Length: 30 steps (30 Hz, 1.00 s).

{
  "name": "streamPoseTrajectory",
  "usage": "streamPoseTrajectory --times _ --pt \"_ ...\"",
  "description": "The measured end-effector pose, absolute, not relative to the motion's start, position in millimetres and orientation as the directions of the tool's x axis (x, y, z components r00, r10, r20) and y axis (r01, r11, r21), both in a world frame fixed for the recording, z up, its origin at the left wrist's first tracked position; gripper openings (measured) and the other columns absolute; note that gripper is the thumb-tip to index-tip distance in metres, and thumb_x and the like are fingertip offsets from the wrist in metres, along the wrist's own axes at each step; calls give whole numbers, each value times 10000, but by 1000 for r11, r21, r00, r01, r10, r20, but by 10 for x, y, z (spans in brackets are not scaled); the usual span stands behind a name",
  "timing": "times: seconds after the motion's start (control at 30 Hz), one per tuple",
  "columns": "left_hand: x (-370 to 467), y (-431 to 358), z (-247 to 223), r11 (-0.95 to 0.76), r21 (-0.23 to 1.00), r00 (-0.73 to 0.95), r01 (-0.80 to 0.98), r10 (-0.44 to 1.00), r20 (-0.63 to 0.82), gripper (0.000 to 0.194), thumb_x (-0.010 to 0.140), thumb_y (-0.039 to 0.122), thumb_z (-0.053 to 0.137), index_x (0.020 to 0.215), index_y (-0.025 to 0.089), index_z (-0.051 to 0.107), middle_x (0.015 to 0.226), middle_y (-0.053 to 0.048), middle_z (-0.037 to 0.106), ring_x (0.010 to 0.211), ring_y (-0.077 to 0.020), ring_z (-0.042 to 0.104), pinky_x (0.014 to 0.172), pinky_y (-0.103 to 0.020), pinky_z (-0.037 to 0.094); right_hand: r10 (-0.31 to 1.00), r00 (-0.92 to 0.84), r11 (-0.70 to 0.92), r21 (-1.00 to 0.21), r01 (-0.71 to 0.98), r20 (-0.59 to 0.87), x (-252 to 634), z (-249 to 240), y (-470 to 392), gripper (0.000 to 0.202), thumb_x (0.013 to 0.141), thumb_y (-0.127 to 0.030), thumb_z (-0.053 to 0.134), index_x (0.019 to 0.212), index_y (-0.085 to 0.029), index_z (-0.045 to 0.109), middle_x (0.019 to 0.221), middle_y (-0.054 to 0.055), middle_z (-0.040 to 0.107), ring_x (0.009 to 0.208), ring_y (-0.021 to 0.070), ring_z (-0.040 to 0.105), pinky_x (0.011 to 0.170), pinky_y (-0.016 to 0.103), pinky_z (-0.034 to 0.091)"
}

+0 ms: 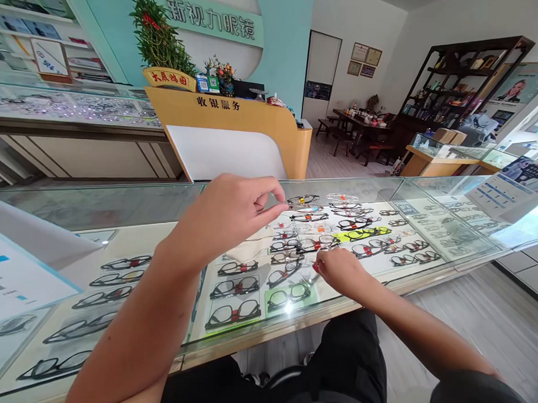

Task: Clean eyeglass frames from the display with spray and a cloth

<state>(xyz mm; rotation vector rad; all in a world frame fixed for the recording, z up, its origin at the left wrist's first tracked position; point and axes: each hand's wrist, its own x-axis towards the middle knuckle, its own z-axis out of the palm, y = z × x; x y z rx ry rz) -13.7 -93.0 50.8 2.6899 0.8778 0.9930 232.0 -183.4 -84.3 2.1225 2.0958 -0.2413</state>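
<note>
Left grip [238, 207], right grip [342, 270], both curled above eyeglasses [234, 287]

Honestly can't tell what, if anything, the right hand [342, 272] is pinching near the front edge of the counter [273, 328], left arm [153, 311] blocks some glasses [54, 366], left-end sign [22, 275] gets cropped.

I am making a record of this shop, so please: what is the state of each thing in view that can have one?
Left hand: raised, thumb and index fingertips close together
Right hand: low, fingers bent; whether it holds anything is unclear
Eyeglasses: laid in rows under glass
Display case: glass top in place
Plant: upright, with a red tie
Door: looks shut
</note>
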Motion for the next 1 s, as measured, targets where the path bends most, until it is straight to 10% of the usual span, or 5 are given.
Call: streamPoseTrajectory --times 0.23,0.4,0.57,1.0 --pt "-161 -986 567 -761 389 526 518 643 556 207 947 385 700 792 249 715 525 50 448 482 -124 353 569 -321 246 989 -21 4 -116 993 -146 2373 -584 -1950 250 1045 -281 595 1018 -236 840 898 92 863 873 273 806 709 325 440" --pt "-143 -927 545 -569 623 319 536 820 475 286 1023 424 606 832 229 692 608 20 588 542 -139 456 543 -302 314 940 -112 259 -458 850 323 2401 38 -1953 195 1014 -226 618 1048 -242 809 834 5 820 608 148 651 675 306 466" --pt "-115 -746 496 -508 842 463 181 799 383 361 1007 556 688 1035 215 803 953 -69 809 834 -189 693 714 -294 536 637 -220 684 -411 602 739 2246 456 -1667 205 1020 -162 613 1081 -258 784 824 -16 769 680 128 652 644 284 501" --pt "-75 -347 401 -338 911 390 -238 825 408 434 739 521 996 927 191 785 920 -24 745 819 -146 648 800 -292 556 540 -277 817 -417 398 795 2069 416 -964 174 1050 -238 669 1136 -302 806 1045 11 839 884 160 742 743 319 589"
